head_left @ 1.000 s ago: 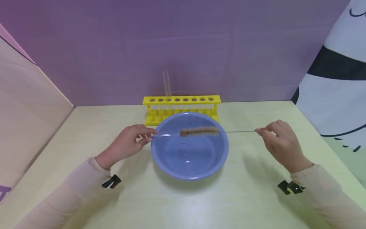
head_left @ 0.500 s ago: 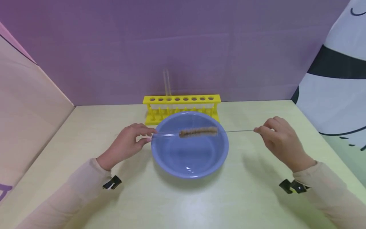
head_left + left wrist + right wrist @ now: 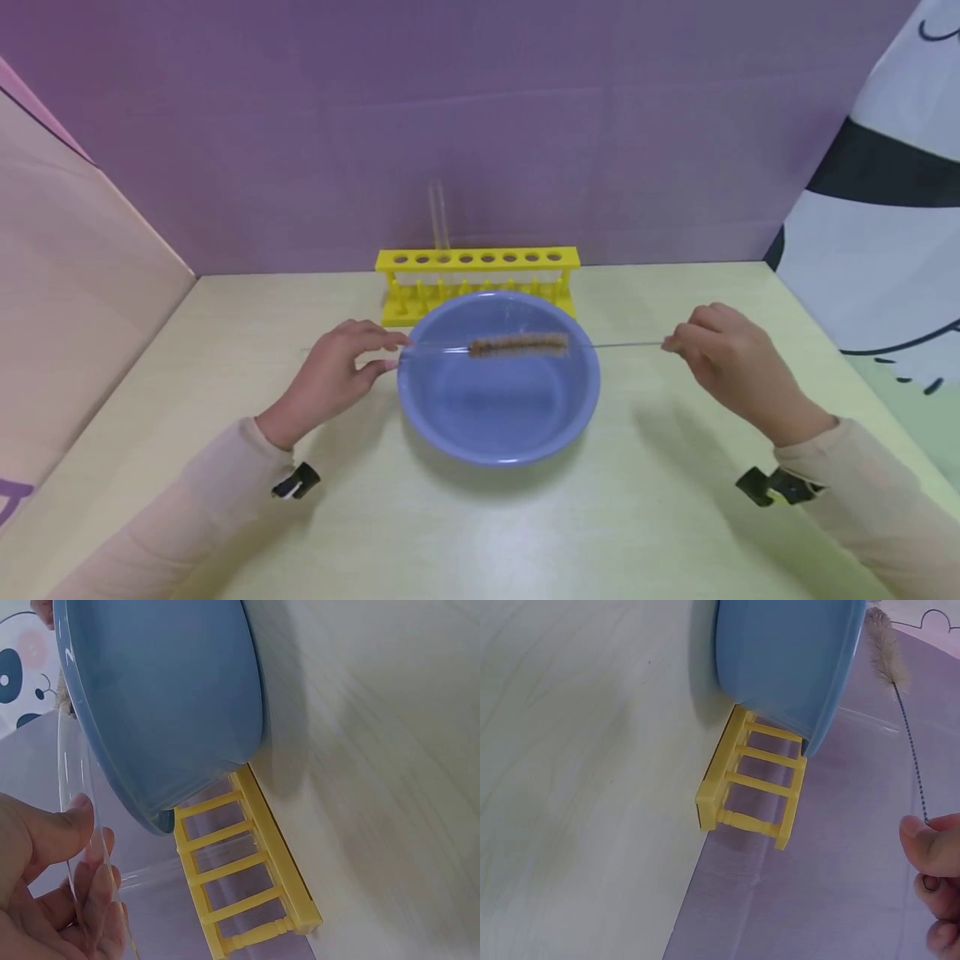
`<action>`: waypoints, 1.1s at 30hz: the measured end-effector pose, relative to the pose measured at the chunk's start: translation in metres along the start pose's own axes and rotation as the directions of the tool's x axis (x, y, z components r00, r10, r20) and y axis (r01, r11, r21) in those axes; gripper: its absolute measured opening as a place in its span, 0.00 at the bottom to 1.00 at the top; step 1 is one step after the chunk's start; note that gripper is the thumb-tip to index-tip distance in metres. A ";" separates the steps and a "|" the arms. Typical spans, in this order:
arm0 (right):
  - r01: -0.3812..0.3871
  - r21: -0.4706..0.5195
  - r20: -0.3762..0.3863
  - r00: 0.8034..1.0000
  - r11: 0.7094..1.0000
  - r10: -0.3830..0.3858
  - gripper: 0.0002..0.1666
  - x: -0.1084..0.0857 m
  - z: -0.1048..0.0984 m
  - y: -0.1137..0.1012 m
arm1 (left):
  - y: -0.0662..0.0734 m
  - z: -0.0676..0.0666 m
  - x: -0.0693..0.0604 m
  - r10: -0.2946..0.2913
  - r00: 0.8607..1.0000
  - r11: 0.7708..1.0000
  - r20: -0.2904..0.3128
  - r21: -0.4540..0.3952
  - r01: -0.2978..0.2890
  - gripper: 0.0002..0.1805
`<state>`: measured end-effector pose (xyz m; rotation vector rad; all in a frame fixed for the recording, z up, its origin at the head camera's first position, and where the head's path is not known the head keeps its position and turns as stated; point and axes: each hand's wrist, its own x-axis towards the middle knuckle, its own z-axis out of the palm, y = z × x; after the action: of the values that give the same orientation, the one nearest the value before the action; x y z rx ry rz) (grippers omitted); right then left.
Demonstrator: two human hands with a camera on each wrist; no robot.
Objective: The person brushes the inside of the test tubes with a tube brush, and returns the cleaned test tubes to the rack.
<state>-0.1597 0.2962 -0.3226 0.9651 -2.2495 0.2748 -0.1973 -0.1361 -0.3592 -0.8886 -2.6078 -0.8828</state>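
My left hand (image 3: 330, 371) pinches a clear glass test tube (image 3: 75, 761) between thumb and fingers, level above a blue plastic basin (image 3: 495, 417). My right hand (image 3: 731, 367) grips the twisted wire handle of a test tube brush (image 3: 519, 345) near its looped end. The brush's tan bristles lie over the basin, in line with the tube. In the left wrist view the bristle tip meets the tube's mouth; how far in it sits cannot be told. The right wrist view shows the bristles (image 3: 886, 646) fluffed out.
Behind the basin stands a yellow test tube rack (image 3: 477, 260), its base partly hidden by the basin. Another clear test tube (image 3: 438, 217) stands upright in it. The pale wooden table (image 3: 495, 533) ends at a purple backdrop (image 3: 480, 125).
My right hand has shifted slightly left and up, and the brush has moved a little left toward my left hand. My left hand stays nearly where it was, still holding the test tube.
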 end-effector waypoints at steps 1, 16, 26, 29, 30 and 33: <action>-0.005 0.007 0.011 1.000 1.000 0.005 0.23 0.000 -0.001 0.000 | 0.000 0.000 0.000 0.000 1.000 1.000 -0.003 0.003 0.000 0.19; -0.122 0.154 0.183 0.979 0.981 0.093 0.26 0.006 -0.010 0.001 | 0.002 0.003 -0.002 0.004 0.999 1.000 -0.044 0.016 -0.004 0.20; -0.249 0.297 0.365 0.922 0.922 0.131 0.22 0.007 -0.012 0.007 | 0.001 0.005 -0.002 0.051 0.991 0.998 -0.121 0.028 -0.047 0.19; -0.313 0.328 0.435 0.888 0.891 0.152 0.21 0.006 -0.011 0.011 | 0.001 0.007 -0.001 0.072 0.987 0.997 -0.141 0.030 -0.068 0.19; -0.335 0.330 0.456 0.875 0.883 0.162 0.20 0.006 -0.011 0.012 | 0.001 0.007 0.000 0.078 0.986 0.997 -0.148 0.031 -0.075 0.19; -0.409 0.332 0.524 0.829 0.850 0.194 0.17 0.007 -0.013 0.015 | 0.002 0.008 0.001 0.095 0.981 0.995 -0.166 0.034 -0.091 0.20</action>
<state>-0.1678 0.3081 -0.3071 0.9516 -2.8844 0.7913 -0.1969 -0.1294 -0.3645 -0.8809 -2.4092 -0.8567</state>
